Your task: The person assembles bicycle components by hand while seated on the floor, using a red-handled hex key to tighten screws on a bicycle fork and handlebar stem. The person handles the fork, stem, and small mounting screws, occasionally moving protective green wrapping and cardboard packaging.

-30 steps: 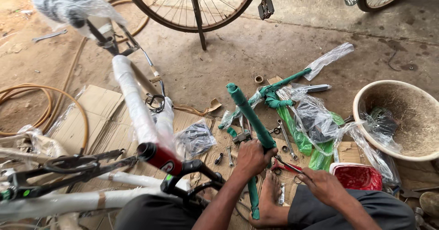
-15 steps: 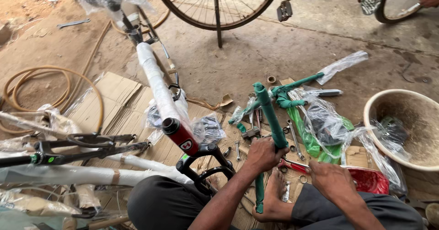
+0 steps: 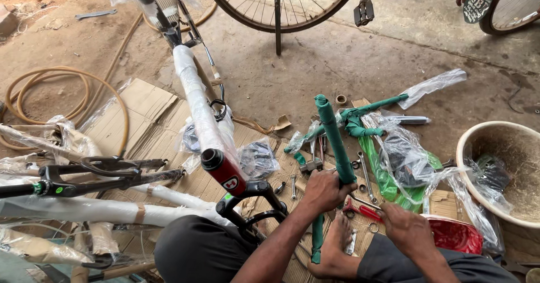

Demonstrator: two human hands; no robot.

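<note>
the left hand (image 3: 325, 190) is wrapped tight round a green-wrapped metal bicycle tube (image 3: 333, 137), held upright above flattened brown cardboard (image 3: 140, 114). the right hand (image 3: 406, 229) rests curled beside red-handled pliers (image 3: 360, 209); whether its grip holds anything cannot be told.

A single head-worn camera looks steeply down and forward over the seated person's knees, close above both hands and the cardboard (image 3: 140, 106), taking in the concrete floor (image 3: 315, 75) beyond. With only 1 view, nothing overlaps.
</note>
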